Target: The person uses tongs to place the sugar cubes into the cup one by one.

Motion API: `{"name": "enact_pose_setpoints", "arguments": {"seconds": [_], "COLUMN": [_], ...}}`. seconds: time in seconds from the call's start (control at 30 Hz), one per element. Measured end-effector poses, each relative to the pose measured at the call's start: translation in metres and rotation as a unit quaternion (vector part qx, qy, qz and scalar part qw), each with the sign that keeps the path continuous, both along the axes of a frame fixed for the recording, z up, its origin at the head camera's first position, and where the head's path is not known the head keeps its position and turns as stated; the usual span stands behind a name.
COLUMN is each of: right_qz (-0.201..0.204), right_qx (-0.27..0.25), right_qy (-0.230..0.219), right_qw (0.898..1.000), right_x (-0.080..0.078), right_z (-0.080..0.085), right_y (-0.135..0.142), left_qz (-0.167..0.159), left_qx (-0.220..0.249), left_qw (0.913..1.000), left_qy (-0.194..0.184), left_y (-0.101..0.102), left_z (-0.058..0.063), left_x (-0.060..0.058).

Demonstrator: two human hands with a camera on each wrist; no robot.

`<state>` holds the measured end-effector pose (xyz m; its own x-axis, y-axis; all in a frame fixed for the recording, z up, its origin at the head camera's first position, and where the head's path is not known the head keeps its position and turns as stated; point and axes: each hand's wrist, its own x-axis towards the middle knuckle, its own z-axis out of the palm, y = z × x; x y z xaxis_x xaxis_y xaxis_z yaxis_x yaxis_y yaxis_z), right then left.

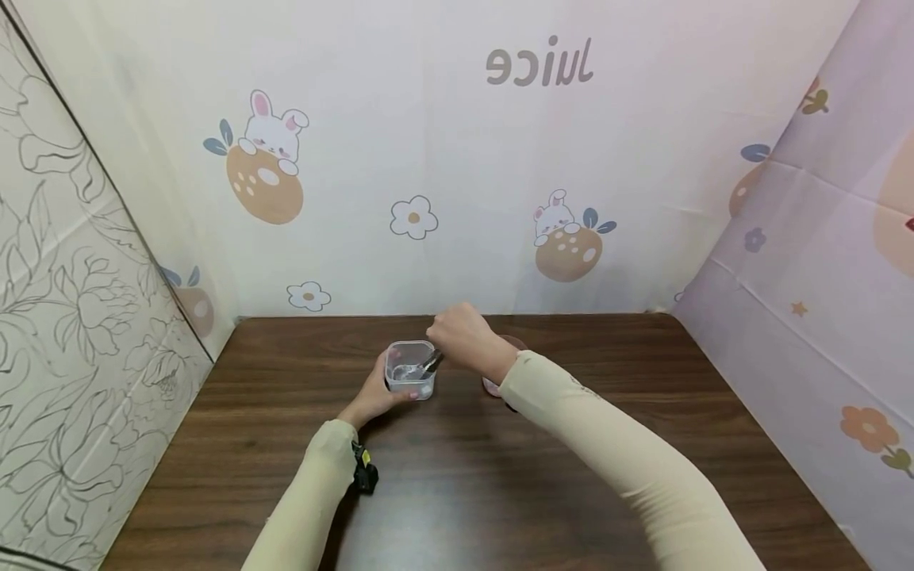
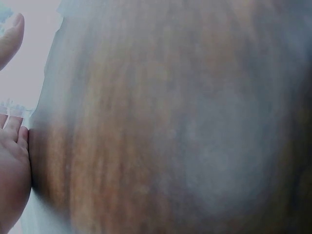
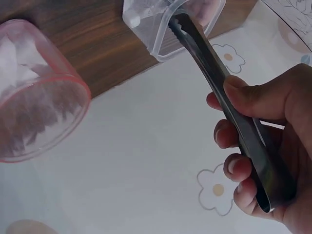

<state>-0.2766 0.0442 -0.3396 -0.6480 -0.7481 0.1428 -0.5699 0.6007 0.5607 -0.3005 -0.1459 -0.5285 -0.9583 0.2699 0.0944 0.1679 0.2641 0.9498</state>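
Observation:
My left hand [image 1: 373, 396] grips a small clear plastic container [image 1: 424, 389] on the table, with the thumb along its near side. In the left wrist view only part of that hand [image 2: 13, 161] shows, at the left edge. My right hand [image 1: 467, 339] holds metal tongs [image 1: 432, 361] above the container. The right wrist view shows its thumb and fingers wrapped round the tongs [image 3: 249, 139], whose toothed tips reach inside the container [image 3: 163, 46]. A small whitish lump [image 3: 133, 21] shows low in the container. Whether the tips pinch anything cannot be made out.
A pink see-through cup [image 3: 56, 56] with pale, crinkled-looking pieces inside stands right of the container, partly behind my right forearm in the head view. The brown wooden table [image 1: 443, 492] meets a printed cloth backdrop [image 1: 471, 270] at the back.

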Motion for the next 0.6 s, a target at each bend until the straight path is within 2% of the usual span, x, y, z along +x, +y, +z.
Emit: {"name": "enact_pose_setpoints", "arguments": {"seconds": [0.27, 0.6], "right_qz": [-0.031, -0.067], "right_qx": [0.106, 0.179], "right_qy": [-0.020, -0.019], "right_qw": [0.994, 0.981], "right_x": [-0.002, -0.001], "right_z": [-0.002, -0.004], "right_y": [-0.024, -0.046], "left_qz": [0.004, -0.007], "left_qx": [-0.008, -0.001], "left_qw": [0.9996, 0.9999], "left_qy": [-0.027, -0.013], "left_y": [0.000, 0.000], "left_z": [0.003, 0.002], "left_x": [0.003, -0.001]}}
